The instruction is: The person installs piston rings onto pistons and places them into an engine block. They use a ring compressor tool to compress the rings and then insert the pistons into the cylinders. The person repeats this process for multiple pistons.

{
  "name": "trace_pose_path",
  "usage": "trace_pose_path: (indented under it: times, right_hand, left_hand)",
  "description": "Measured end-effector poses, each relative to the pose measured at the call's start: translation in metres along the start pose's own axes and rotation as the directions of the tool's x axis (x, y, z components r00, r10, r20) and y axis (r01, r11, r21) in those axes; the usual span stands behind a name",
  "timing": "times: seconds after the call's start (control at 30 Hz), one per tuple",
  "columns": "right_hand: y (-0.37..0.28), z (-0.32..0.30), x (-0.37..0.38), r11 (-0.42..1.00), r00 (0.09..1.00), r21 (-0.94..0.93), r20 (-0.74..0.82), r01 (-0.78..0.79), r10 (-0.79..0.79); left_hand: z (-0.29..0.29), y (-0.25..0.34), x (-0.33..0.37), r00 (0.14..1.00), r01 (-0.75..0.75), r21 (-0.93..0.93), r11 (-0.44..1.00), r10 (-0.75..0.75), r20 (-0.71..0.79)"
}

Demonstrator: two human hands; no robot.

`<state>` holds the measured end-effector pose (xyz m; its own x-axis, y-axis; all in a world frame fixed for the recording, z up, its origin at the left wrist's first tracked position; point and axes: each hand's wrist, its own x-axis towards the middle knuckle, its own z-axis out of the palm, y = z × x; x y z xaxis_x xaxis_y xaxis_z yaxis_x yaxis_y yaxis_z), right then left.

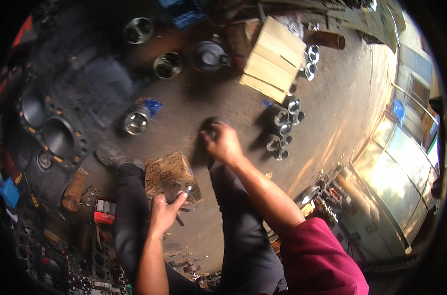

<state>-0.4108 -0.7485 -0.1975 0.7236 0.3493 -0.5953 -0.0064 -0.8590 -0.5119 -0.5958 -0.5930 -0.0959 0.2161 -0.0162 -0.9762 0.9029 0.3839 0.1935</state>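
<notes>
My left hand point(165, 210) is closed round a dark, flat-ended tool point(171, 190) that may be a brush or scraper; its exact kind is unclear. Just beyond it, a tan printed cardboard box point(168, 169) stands on the floor between my legs. My right hand point(224, 143) is in front of my right shoe, its fingers curled together and a little blurred. Whatever it may hold is hidden. A shiny metal cylinder liner or piston-like ring point(136, 122) sits ahead of my left foot, beside a crumpled blue wrapper point(152, 106).
An engine block with large bores point(58, 136) lies at the left. Several shiny metal parts point(285, 125) stand right of centre, near a flattened cardboard sheet point(275, 59). A small red box of white cylinders point(105, 209) is beside my left leg. A dark round container point(209, 56) stands ahead.
</notes>
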Motion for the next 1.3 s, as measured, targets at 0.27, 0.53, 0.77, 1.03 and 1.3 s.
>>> trace_pose_path:
  times: [0.27,0.53,0.77,1.03,1.3]
  right_hand:
    - [0.242,-0.128,0.064,0.851,0.686,0.244,-0.510,-0.464,0.520]
    - [0.315,-0.175,0.197,0.673,0.700,0.507,-0.175,-0.539,0.693]
    - [0.336,-0.187,0.196,0.712,0.836,0.537,-0.025,-0.452,0.549]
    - [0.293,-0.212,0.023,-0.329,0.881,0.942,0.210,-0.066,0.424]
    - [0.178,-0.198,-0.091,-0.559,0.932,0.823,0.273,-0.100,0.236]
  left_hand:
    - [0.046,-0.004,0.013,0.999,0.024,0.141,0.990,-0.021,-0.028]
    - [0.081,0.000,0.036,0.992,0.103,0.227,0.968,-0.085,-0.090]
    - [0.092,-0.002,0.043,0.990,0.123,0.234,0.964,-0.101,-0.100]
    - [0.102,-0.015,0.027,0.986,0.150,0.256,0.955,-0.126,-0.107]
    - [0.091,-0.020,-0.015,1.000,0.008,0.234,0.972,-0.004,-0.016]
